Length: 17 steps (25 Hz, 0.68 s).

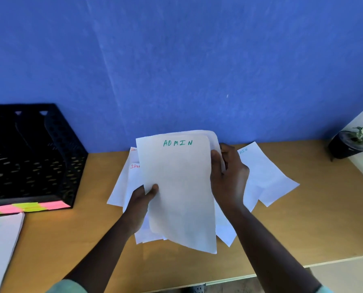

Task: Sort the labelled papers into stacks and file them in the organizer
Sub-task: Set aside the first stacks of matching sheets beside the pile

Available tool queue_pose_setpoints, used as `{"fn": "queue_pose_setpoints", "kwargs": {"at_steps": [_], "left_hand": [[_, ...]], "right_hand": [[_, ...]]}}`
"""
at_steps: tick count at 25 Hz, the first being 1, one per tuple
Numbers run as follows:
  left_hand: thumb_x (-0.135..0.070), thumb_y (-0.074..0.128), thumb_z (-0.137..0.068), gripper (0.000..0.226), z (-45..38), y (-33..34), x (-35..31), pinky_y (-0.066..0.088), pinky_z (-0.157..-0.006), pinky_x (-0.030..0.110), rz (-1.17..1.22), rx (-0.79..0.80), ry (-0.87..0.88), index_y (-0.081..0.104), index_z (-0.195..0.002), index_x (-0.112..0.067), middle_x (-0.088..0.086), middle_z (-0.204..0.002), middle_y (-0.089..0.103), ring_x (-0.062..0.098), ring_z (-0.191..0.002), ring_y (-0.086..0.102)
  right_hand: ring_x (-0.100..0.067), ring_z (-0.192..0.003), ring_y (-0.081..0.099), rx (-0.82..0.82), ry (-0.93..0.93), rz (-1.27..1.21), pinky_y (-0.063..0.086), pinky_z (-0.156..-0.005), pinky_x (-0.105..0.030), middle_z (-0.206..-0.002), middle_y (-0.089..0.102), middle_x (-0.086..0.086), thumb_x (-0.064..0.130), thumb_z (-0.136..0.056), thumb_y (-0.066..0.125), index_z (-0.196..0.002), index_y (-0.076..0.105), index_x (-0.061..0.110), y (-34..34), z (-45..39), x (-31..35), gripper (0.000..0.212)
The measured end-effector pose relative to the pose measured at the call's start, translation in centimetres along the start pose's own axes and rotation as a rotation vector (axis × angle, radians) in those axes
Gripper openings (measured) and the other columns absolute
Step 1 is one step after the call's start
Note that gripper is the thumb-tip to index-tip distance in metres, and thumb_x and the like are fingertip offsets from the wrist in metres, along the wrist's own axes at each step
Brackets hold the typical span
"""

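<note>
Both forearms come up from the near edge, w/ the left hand point(143, 199) & right hand point(227, 174) lifted over the worktop point(303, 218) mid-scene. Left grip: thumb curled over the face of the ADMIN sheet point(176, 187) near its lower left edge, fingers hidden behind the held stack. Right grip: thumb on the sheet's right edge, upper half, fingers curled round behind; how many sheets it has hold of can't be told.

ADMIN sheet is the front page of a held bundle, tilted up toward the camera, its near corner drooping free. Under it, loose papers point(267, 176) lie fanned on the worktop: one to the right w/ a partial "MIN" label, some to the left w/ red lettering, partly covered.

Handling, as a judgement: plain office paper, v. light, floppy, no stiffness unless bowed or stacked. Smooth faces slide over each other, so a single page is prob. best peeled w/ a thumb at an edge or corner while the other hand pins the rest. Creases & tears easily if pinched hard; two-edge hold as now keeps it flat.

Black mesh organizer point(35, 157) stands far left against the blue wall point(197, 60), well apart from the papers, w/ pink & green sticky notes point(28, 207) along its near base. White pad point(1, 240) near left; small potted plant point(351, 142) far right.
</note>
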<state>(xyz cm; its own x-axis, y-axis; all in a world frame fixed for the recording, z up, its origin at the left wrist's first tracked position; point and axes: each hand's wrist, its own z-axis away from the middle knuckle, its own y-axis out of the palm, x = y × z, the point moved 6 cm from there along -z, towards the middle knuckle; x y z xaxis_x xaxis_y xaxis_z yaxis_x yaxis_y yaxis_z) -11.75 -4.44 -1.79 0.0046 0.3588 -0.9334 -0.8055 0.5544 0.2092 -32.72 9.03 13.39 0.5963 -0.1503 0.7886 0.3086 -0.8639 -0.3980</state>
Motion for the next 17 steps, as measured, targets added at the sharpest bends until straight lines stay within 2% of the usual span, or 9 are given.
{"fn": "queue_pose_setpoints", "kwargs": {"at_steps": [2, 3, 6, 9, 11, 12, 14, 15, 17], "left_hand": [[-0.036, 0.06, -0.094, 0.039, 0.0, -0.1, -0.8, 0.043, -0.103, 0.04, 0.039, 0.019, -0.001, 0.063, -0.127, -0.017, 0.001, -0.127, 0.067, 0.019, -0.12, 0.061], [-0.036, 0.06, -0.094, 0.038, 0.0, -0.3, -1.1, 0.044, -0.102, 0.039, 0.044, 0.001, 0.006, 0.063, -0.126, -0.017, 0.001, -0.126, 0.068, 0.019, -0.119, 0.061], [-0.035, 0.061, -0.095, 0.029, 0.2, -2.7, -1.1, 0.049, -0.097, 0.039, -0.044, -0.16, 0.033, 0.068, -0.118, -0.019, -0.003, -0.115, 0.072, 0.018, -0.112, 0.065], [-0.026, 0.065, -0.093, 0.018, 0.6, -5.7, -0.4, 0.055, -0.086, 0.038, -0.161, -0.257, 0.047, 0.069, -0.109, -0.02, -0.003, -0.105, 0.074, 0.021, -0.103, 0.068], [-0.016, 0.07, -0.089, 0.025, 0.6, -7.3, 0.3, 0.055, -0.075, 0.031, -0.207, -0.293, 0.048, 0.062, -0.113, -0.02, 0.0, -0.104, 0.073, 0.021, -0.098, 0.069], [-0.013, 0.071, -0.087, 0.037, 0.6, -8.0, 0.8, 0.053, -0.072, 0.029, -0.194, -0.315, 0.031, 0.055, -0.119, -0.022, 0.002, -0.104, 0.071, 0.02, -0.095, 0.069], [-0.009, 0.074, -0.084, 0.06, 0.5, -9.0, 2.3, 0.054, -0.073, 0.032, -0.17, -0.343, -0.03, 0.042, -0.132, -0.022, 0.003, -0.103, 0.07, 0.02, -0.093, 0.068], [-0.008, 0.075, -0.083, 0.06, 0.2, -9.4, 3.1, 0.055, -0.076, 0.036, -0.182, -0.35, -0.077, 0.043, -0.134, -0.017, 0.005, -0.103, 0.071, 0.022, -0.093, 0.069], [-0.007, 0.073, -0.084, 0.039, -0.2, -10.0, 5.0, 0.056, -0.084, 0.042, -0.229, -0.326, -0.17, 0.06, -0.121, -0.006, 0.01, -0.106, 0.073, 0.028, -0.096, 0.069]], "right_hand": [[-0.005, -0.073, 0.066, 0.048, 0.07, -0.106, 0.046, -0.062, -0.014, -0.086, 0.073, 0.009, 0.031, -0.099, 0.058, -0.109, 0.066, 0.025, 1.3, -0.3, 0.4, 0.015], [-0.003, -0.072, 0.067, 0.081, 0.139, -0.16, 0.047, -0.062, -0.013, -0.084, 0.074, 0.009, 0.029, -0.098, 0.06, -0.107, 0.067, 0.024, 2.2, -0.3, 0.2, 0.012], [-0.008, -0.078, 0.072, 0.179, 0.434, -0.346, 0.055, -0.068, -0.027, -0.087, 0.077, 0.012, 0.023, -0.098, 0.063, -0.102, 0.071, 0.026, 5.4, 0.7, -2.1, 0.01], [0.0, -0.081, 0.072, 0.247, 0.609, -0.425, 0.055, -0.068, -0.022, -0.089, 0.076, 0.022, 0.024, -0.1, 0.061, -0.094, 0.073, 0.033, 7.8, 3.1, -4.8, 0.016], [-0.012, -0.09, 0.073, 0.298, 0.719, -0.443, 0.06, -0.079, -0.035, -0.096, 0.077, 0.014, 0.025, -0.1, 0.059, -0.096, 0.076, 0.029, 9.6, 5.1, -6.6, 0.018], [-0.02, -0.095, 0.073, 0.32, 0.753, -0.437, 0.059, -0.085, -0.041, -0.101, 0.077, 0.007, 0.026, -0.099, 0.058, -0.099, 0.077, 0.026, 10.5, 5.9, -7.3, 0.019], [-0.024, -0.095, 0.071, 0.352, 0.788, -0.404, 0.057, -0.083, -0.041, -0.105, 0.076, 0.0, 0.028, -0.098, 0.055, -0.104, 0.076, 0.024, 12.0, 7.0, -8.1, 0.022], [-0.023, -0.092, 0.071, 0.366, 0.81, -0.394, 0.057, -0.079, -0.038, -0.105, 0.076, -0.001, 0.028, -0.099, 0.055, -0.104, 0.075, 0.024, 12.5, 7.4, -8.6, 0.022], [-0.02, -0.084, 0.073, 0.367, 0.892, -0.398, 0.056, -0.072, -0.033, -0.099, 0.077, -0.004, 0.024, -0.098, 0.058, -0.099, 0.072, 0.024, 12.4, 8.4, -10.6, 0.015]]}}
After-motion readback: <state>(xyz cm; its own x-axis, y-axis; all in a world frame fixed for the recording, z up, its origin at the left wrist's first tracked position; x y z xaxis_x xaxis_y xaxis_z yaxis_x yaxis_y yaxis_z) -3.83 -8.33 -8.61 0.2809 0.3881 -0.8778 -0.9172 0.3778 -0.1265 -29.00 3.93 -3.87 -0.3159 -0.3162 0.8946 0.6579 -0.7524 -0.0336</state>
